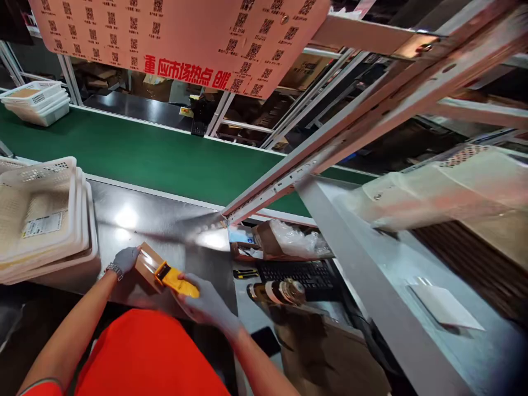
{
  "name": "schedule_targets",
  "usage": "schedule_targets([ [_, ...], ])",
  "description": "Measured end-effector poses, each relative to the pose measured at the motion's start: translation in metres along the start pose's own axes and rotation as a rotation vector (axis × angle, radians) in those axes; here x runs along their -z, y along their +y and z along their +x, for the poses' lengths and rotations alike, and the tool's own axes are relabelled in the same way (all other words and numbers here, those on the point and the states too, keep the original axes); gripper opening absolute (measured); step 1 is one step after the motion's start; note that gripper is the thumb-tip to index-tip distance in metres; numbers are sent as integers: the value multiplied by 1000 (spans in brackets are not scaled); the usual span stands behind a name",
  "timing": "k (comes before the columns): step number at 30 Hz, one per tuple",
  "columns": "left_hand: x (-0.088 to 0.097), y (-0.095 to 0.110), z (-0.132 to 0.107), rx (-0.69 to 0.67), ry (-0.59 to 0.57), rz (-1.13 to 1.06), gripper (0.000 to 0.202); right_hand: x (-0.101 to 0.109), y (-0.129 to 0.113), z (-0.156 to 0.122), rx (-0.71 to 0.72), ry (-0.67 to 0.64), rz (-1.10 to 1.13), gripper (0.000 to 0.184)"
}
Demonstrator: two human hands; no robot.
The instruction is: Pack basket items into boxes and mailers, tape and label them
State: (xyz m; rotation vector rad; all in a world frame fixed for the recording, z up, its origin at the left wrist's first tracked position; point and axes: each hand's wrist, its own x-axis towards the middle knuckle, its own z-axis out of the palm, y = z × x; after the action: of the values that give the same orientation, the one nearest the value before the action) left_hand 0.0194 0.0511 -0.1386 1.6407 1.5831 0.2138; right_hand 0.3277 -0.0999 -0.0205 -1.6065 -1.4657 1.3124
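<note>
My left hand (126,261), in a grey glove with a metal-banded watch at the wrist, grips the far left end of a small brown cardboard box (149,263). The box is tilted over the metal worktop (160,217), and its top looks shiny. In my right hand (206,300), also gloved in grey, is a yellow handheld tool (175,279) with a black part at its front. That front end lies over the near right end of the box, and its exact kind is unclear. Fingers of my right hand wrap round its handle.
Stacked white plastic baskets (45,220) stand left. A green conveyor belt (177,159) crosses behind, carrying more baskets (39,99). Right are a metal post (280,184), a keyboard (301,275), tape rolls (276,291) and a utility knife (245,273). A QR-code board (177,33) hangs above.
</note>
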Motion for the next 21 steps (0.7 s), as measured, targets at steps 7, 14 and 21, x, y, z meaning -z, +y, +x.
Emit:
schedule_targets([
  [7,-2,0,-3,30,5,-58,51,17,24,-10,-74,-64,-162,34],
  [14,-7,5,-13,87,59,-137,49,-9,46,32,-79,26,-193,34],
  [21,-12,13,-23,147,98,-193,47,3,102,35,-55,428,-435,73],
])
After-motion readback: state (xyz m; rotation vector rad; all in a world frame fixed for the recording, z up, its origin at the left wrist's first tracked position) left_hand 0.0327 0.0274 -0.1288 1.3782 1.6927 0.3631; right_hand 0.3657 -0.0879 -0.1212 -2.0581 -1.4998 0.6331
